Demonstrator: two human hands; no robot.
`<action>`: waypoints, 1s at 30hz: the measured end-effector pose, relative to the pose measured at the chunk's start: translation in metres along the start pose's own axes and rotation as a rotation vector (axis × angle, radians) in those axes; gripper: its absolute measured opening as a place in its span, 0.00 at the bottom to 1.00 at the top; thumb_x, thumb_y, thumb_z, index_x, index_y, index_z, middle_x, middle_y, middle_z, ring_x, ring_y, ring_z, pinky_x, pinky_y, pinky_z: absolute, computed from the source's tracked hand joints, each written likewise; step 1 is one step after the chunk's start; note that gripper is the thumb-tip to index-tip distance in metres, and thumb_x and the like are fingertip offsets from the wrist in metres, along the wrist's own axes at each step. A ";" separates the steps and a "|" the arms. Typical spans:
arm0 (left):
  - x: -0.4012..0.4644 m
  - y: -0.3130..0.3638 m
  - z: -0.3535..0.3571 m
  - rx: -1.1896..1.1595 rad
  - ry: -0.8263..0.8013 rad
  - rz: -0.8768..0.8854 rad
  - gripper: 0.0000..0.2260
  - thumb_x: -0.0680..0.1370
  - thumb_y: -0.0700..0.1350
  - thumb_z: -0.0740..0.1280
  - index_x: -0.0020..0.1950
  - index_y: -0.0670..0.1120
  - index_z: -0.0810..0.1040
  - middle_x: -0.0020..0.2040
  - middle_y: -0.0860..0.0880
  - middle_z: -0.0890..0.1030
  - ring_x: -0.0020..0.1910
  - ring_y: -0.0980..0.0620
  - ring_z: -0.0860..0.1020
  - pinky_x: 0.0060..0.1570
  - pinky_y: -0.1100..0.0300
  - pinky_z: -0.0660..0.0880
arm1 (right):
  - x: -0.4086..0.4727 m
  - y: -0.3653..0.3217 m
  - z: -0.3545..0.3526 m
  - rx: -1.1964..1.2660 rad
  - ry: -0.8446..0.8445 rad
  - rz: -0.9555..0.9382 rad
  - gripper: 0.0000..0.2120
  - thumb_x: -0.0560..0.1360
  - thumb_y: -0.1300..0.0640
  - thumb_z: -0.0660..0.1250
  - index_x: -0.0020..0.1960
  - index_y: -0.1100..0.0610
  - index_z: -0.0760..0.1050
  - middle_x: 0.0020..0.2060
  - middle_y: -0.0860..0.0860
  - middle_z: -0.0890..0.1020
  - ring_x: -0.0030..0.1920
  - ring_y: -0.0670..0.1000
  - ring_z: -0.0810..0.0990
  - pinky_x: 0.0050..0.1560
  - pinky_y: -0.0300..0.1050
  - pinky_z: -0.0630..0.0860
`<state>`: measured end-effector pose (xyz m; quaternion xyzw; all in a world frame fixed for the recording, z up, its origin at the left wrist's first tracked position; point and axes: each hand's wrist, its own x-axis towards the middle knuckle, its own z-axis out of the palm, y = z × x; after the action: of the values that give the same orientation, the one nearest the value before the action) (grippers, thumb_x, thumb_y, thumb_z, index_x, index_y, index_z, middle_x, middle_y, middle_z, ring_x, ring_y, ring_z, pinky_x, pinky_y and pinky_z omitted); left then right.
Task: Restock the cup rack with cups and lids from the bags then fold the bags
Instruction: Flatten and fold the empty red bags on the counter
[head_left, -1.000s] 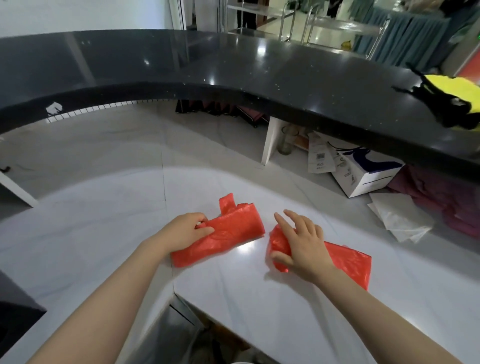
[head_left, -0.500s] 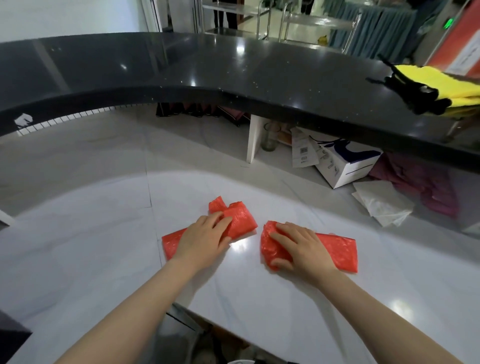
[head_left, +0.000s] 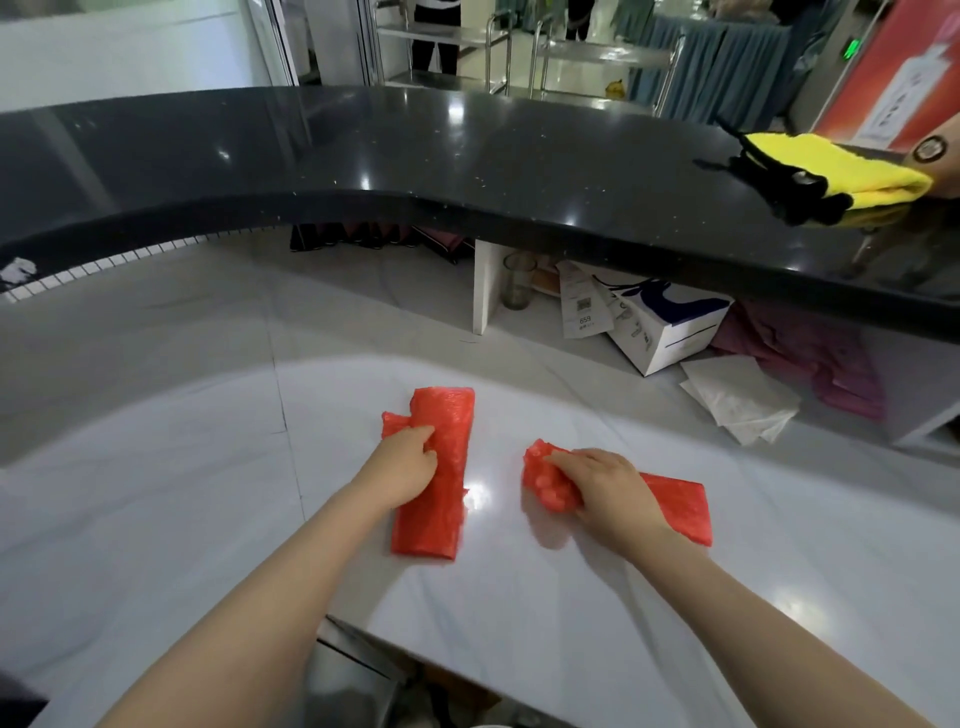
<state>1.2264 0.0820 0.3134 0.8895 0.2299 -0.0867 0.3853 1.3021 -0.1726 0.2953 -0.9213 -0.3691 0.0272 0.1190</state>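
Risk: our left hand (head_left: 408, 462) and right hand (head_left: 605, 486) pinch two folded red bags (head_left: 441, 467) mid-counter; slick plastic may spring open if we let go.

Two bare forearms reaching up from the lower frame, left hand (head_left: 405, 462) at centre with fingers curled, right hand (head_left: 610, 491) right of centre, knuckles bent, palm down
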 end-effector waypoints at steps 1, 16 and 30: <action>-0.003 0.003 0.000 -0.168 -0.020 -0.048 0.13 0.79 0.37 0.57 0.59 0.48 0.75 0.59 0.40 0.78 0.51 0.44 0.81 0.55 0.54 0.77 | 0.004 -0.004 -0.005 0.006 0.039 0.079 0.18 0.75 0.54 0.64 0.64 0.50 0.74 0.56 0.53 0.80 0.60 0.56 0.74 0.59 0.44 0.65; -0.030 0.007 -0.008 -1.181 -0.106 -0.293 0.09 0.79 0.34 0.58 0.44 0.41 0.76 0.32 0.45 0.79 0.36 0.48 0.77 0.37 0.58 0.78 | 0.091 -0.091 -0.013 1.136 0.027 0.652 0.04 0.69 0.61 0.72 0.40 0.55 0.78 0.36 0.53 0.82 0.38 0.53 0.81 0.46 0.51 0.80; -0.028 -0.007 -0.010 -0.880 -0.098 -0.206 0.10 0.79 0.34 0.59 0.53 0.45 0.76 0.43 0.46 0.78 0.41 0.51 0.76 0.42 0.62 0.73 | 0.099 -0.091 0.007 0.856 -0.024 0.560 0.23 0.68 0.56 0.76 0.58 0.53 0.71 0.46 0.52 0.82 0.47 0.53 0.81 0.52 0.49 0.77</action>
<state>1.1984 0.0835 0.3248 0.6084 0.3134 -0.0605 0.7266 1.3116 -0.0402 0.3141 -0.8532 -0.0653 0.2172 0.4697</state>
